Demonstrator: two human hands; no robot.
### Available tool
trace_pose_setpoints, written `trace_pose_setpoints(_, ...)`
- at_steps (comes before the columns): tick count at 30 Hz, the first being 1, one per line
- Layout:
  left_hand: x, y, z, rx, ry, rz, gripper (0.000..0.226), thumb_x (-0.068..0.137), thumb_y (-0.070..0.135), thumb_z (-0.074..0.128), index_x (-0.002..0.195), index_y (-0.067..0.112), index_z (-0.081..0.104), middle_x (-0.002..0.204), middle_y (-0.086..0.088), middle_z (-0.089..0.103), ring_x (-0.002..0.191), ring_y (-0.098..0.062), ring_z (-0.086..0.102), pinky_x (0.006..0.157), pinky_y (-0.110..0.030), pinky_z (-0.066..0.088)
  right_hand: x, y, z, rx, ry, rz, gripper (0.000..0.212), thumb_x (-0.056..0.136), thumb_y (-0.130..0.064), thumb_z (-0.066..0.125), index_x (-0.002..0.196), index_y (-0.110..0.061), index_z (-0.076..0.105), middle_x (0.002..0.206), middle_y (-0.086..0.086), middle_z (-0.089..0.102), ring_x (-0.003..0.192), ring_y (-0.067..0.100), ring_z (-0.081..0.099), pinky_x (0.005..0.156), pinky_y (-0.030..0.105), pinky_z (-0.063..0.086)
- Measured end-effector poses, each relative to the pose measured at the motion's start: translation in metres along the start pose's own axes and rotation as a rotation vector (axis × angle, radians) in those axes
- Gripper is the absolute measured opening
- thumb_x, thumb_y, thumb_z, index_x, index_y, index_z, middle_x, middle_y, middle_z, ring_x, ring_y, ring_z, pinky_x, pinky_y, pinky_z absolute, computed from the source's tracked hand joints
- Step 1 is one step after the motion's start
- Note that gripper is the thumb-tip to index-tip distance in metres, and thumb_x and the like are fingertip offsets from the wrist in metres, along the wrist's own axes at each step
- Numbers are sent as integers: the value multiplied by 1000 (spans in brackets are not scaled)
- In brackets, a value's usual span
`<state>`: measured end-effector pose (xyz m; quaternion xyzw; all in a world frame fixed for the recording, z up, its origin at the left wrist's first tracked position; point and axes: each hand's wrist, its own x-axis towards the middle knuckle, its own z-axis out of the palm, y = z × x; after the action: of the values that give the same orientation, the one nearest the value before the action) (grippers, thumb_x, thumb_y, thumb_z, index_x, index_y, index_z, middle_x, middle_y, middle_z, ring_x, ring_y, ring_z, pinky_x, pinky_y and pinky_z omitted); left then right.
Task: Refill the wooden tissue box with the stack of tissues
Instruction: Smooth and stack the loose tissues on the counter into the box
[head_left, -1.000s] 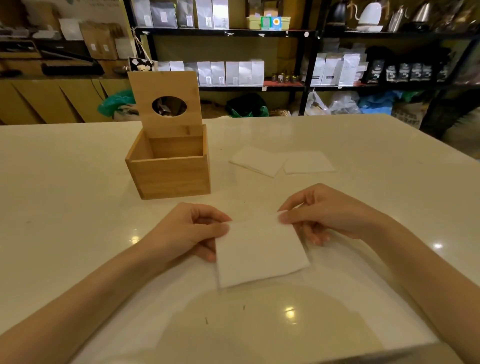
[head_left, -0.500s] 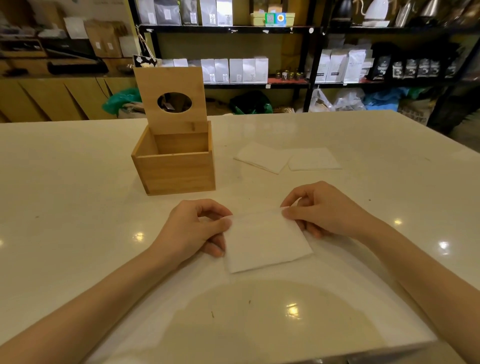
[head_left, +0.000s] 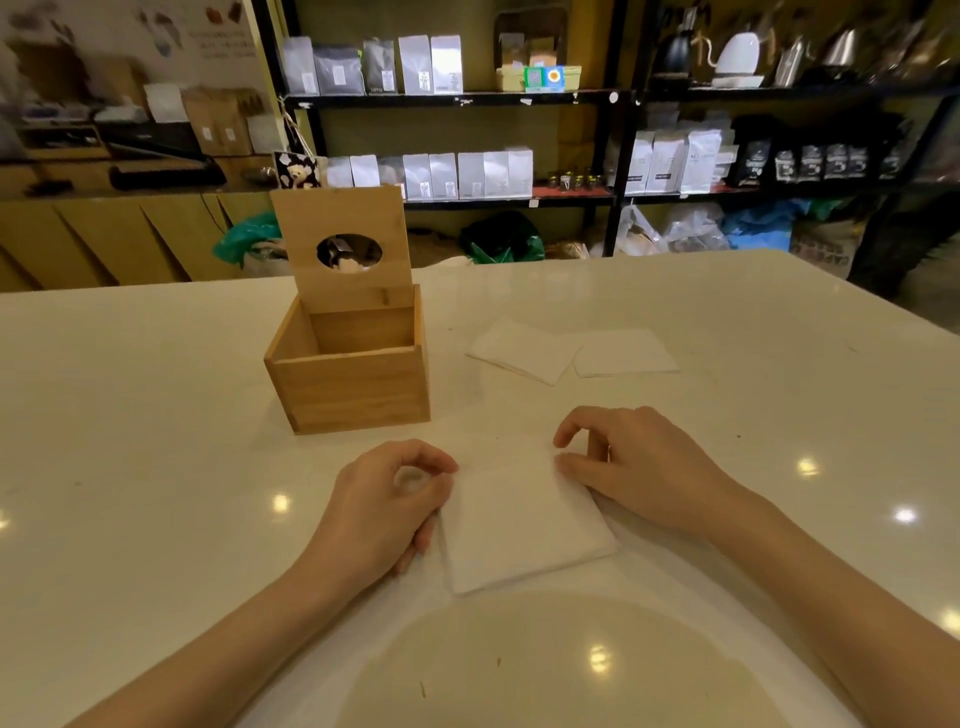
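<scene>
A white table (head_left: 156, 415) fills the view, seen from above the person's own bare arms. At its centre lies a folded white tissue (head_left: 519, 525), flat on the table, with a hand at each side. The left hand (head_left: 384, 504), at 9 o'clock of the tissue, has thumb and forefinger curled into a ring whose tips meet at the tissue's upper left corner; whether they actually pinch the paper cannot be told, since white paper blends with the white table. Its other fingers are tucked under, hidden. The right hand (head_left: 639, 467), at 3 o'clock, rests its curled fingers on the tissue's right edge, thumb tip on the paper; the far fingertips are hard to make out. At 11 o'clock of the tissue stands the wooden box (head_left: 353, 384), apart from it, its lid (head_left: 343, 249) upright with an oval hole; the box floor is hidden by the front wall. At 1 o'clock lie two more tissue piles (head_left: 571, 353), just beside each other. Shelves (head_left: 467, 98) of blurred bags stand behind
</scene>
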<state>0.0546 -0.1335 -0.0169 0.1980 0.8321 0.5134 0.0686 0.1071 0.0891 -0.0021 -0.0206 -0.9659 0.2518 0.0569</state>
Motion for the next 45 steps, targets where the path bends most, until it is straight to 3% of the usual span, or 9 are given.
trace_pose_setpoints(3,-2,1,0,60,37,76,11,85,16,57,81,24,62,56,3,55,28,-6,43,34,-13,35,2,0,-3,-20,68,8,20,85,-34,53,105,-33,55,66,-12,57,64,5,51,59,28,37)
trace_pose_setpoints(6,6,7,0,162,32,171,13,85,18,58,82,31,60,94,13,54,55,-4,56,49,-13,45,6,5,-7,-24,162,23,24,85,-35,53,109,-33,54,67,-15,56,67,6,51,61,28,39)
trace_pose_setpoints(9,32,23,5,228,34,314,14,86,18,56,86,31,60,97,18,52,78,1,54,67,-9,44,23,14,-15,-30,231,9,26,86,-34,53,112,-31,55,78,-17,56,78,8,50,66,29,39)
trace_pose_setpoints(12,71,42,23,305,4,421,19,89,19,51,104,25,59,107,9,54,89,1,53,75,-8,42,51,28,-22,-44,261,-15,30,88,-32,52,117,-27,55,105,-4,61,96,11,46,75,28,37)
trace_pose_setpoints(17,143,43,63,372,40,305,31,94,22,41,124,21,49,134,0,48,123,-15,40,101,-27,31,99,47,-28,-99,298,23,36,91,-31,50,125,-21,51,127,3,56,119,21,40,94,34,35)
trace_pose_setpoints(26,217,12,75,768,38,202,43,95,25,33,138,29,29,154,-4,17,141,-26,4,112,-48,11,140,71,-3,-325,47,18,52,92,-47,33,138,-22,33,152,6,25,140,25,9,112,40,10)
trace_pose_setpoints(32,216,7,81,896,0,196,40,94,16,32,132,28,39,156,-7,6,140,-31,-9,111,-53,-5,142,76,6,-373,158,-100,44,93,-39,33,128,-15,46,145,8,36,138,25,15,112,37,8)
trace_pose_setpoints(41,202,24,84,959,65,215,29,90,6,34,113,13,49,144,-13,33,140,-31,5,111,-51,1,141,73,-1,-124,256,-136,20,85,-19,51,103,-14,60,119,2,57,121,20,34,98,30,26)
trace_pose_setpoints(45,192,36,83,1019,95,212,25,88,6,37,109,12,48,124,-12,53,133,-30,24,110,-52,3,137,68,-8,44,297,-60,12,80,-12,57,89,-17,62,88,-7,59,102,19,46,89,32,36)
